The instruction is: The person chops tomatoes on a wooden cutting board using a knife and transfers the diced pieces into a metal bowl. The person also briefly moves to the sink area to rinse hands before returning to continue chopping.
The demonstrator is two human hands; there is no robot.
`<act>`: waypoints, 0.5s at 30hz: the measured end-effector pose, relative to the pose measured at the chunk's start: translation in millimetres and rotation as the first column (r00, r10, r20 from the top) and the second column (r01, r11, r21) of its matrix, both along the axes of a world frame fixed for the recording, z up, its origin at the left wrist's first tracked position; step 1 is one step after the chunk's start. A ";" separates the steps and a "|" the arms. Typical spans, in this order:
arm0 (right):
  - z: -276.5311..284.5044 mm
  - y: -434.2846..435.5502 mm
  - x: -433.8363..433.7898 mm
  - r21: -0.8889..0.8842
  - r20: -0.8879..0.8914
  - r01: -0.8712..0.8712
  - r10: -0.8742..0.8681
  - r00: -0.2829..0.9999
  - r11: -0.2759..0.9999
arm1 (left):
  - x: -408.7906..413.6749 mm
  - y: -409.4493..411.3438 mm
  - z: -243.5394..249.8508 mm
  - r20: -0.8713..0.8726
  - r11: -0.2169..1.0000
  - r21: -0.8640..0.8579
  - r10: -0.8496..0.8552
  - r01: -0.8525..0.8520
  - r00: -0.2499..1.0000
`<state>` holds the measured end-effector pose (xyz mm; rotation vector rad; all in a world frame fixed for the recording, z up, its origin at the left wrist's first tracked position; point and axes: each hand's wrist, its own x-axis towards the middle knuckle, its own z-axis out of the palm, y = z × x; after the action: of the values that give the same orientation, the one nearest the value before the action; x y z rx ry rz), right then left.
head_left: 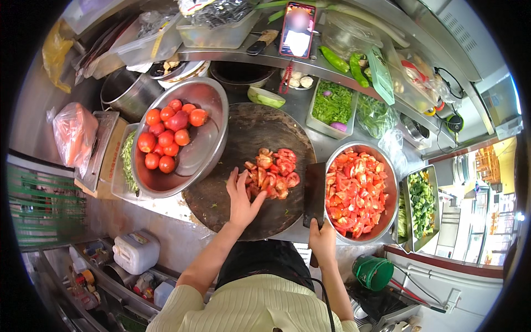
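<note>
On the round wooden chopping block (265, 124) lies a pile of cut tomatoes (271, 176). Fingers spread, my left hand (244, 203) touches the near left side of that pile. My right hand (322, 240) grips the handle of a cleaver (314, 193). Its broad dark blade is at the block's right edge, beside a steel bowl (392, 211) heaped with tomato pieces (356, 191). Left of the block, a larger metal basin (207, 149) stands tilted, with several whole tomatoes (168, 137) inside.
Behind the block lies a piece of pale green vegetable (265, 96). A plastic tub of chopped greens (332, 103) stands back right. The steel shelf (249, 57) above holds a phone (297, 31), a knife (262, 42) and green peppers (334, 60). Trays of cut vegetables (421, 203) are far right.
</note>
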<state>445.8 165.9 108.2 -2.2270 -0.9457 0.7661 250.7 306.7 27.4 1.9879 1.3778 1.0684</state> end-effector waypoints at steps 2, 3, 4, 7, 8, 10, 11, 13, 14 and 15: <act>-11.7 -2.7 3.7 0.001 0.233 -0.109 0.106 0.967 0.994 | 10.1 11.0 -3.8 -0.173 0.999 -0.003 -0.050 0.051 0.984; -11.1 1.1 -1.0 -0.078 0.237 -0.096 0.112 0.965 0.992 | 13.9 15.4 -3.4 -0.226 0.997 0.005 -0.072 0.075 0.972; -12.6 2.0 -5.2 -0.097 0.221 -0.091 0.110 0.969 0.991 | 17.5 19.0 -2.8 -0.277 0.995 0.012 -0.091 0.098 0.956; -13.5 2.3 -8.7 -0.089 0.174 -0.091 0.105 0.979 0.992 | 24.6 24.8 -4.4 -0.334 0.989 0.013 -0.138 0.150 0.933; -16.8 -0.3 -7.2 -0.085 0.139 -0.097 0.108 0.984 0.992 | 24.9 25.4 -4.0 -0.346 0.987 0.005 -0.151 0.162 0.926; -26.2 -5.5 -5.5 -0.060 0.032 -0.103 0.105 0.994 0.993 | 25.9 25.2 -3.1 -0.359 0.984 -0.002 -0.169 0.180 0.918; -27.9 -7.7 -2.2 -0.060 -0.140 -0.050 0.041 0.989 0.997 | 26.6 25.2 -3.1 -0.358 0.983 0.001 -0.171 0.184 0.918; -21.4 -7.8 3.4 -0.091 -0.461 0.049 -0.086 0.883 0.995 | 29.0 24.7 -4.1 -0.350 0.980 0.007 -0.183 0.198 0.919; -22.8 -8.0 5.2 -0.080 -0.537 0.066 -0.099 0.838 0.995 | 30.2 23.9 -4.6 -0.344 0.978 0.012 -0.193 0.209 0.919; -25.0 -9.1 6.9 -0.070 -0.608 0.087 -0.112 0.786 0.994 | 32.6 23.2 -5.2 -0.337 0.974 0.018 -0.205 0.224 0.919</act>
<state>452.6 156.8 83.3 -1.8335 -0.4833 1.3542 283.3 329.9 22.3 2.3814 1.2598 0.6995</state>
